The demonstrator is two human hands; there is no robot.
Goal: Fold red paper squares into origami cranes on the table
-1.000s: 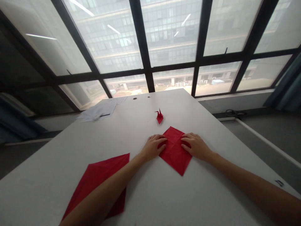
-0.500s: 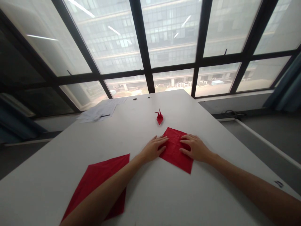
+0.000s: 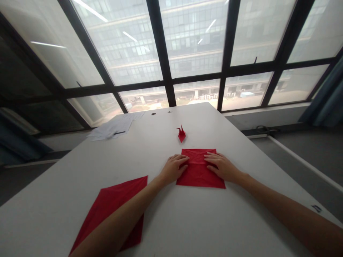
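A creased red square of paper (image 3: 199, 175) lies flat on the white table (image 3: 171, 221), its near edge roughly level with the view. My left hand (image 3: 174, 168) rests on its left side, fingers stretched over the sheet. On the right side lies my right hand (image 3: 222, 167), fingers spread across the paper. Between the two hands fold lines cross the sheet. Just beyond it stands a small folded red paper crane (image 3: 181, 135). A larger red sheet (image 3: 115, 200) lies at the left, partly hidden under my left forearm.
White papers (image 3: 114, 126) with a dark pen (image 3: 119, 132) on them lie at the far left of the table. Small round holes (image 3: 153, 114) sit near the far edge. A dark mark (image 3: 316, 208) is near the right edge. Tall windows (image 3: 197, 89) stand behind the table.
The red square between my hands has turned from a tilted position to lie nearly straight, edges level. Both hands have stayed on it, almost in place.
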